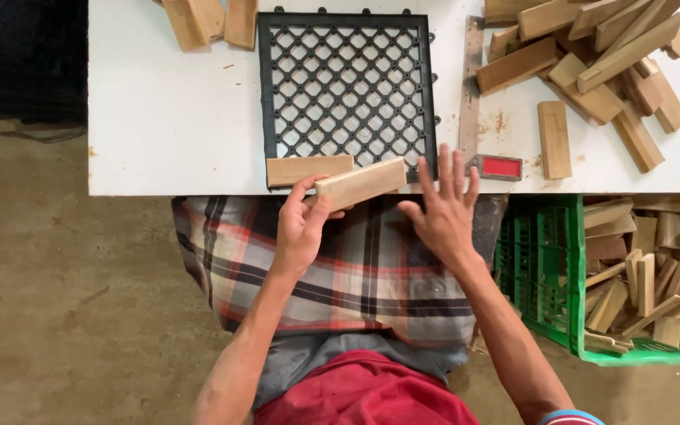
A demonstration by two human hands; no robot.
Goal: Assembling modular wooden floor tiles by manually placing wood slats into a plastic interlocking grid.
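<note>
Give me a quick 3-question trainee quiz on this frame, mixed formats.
1. True or false: the left hand grips a wooden block.
2. The loose block pile lies on which side of the black plastic grid? A) the person's left B) the person's right
3. What holds the blocks beside the white table?

Key
1. True.
2. B.
3. A green crate.

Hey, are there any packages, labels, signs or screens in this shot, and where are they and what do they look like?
No packages, signs or screens.
Red label: a small red rectangle in a grey frame on the white table, at the near end of the metal ruler, right of the black grid, just beyond the right hand.
</note>
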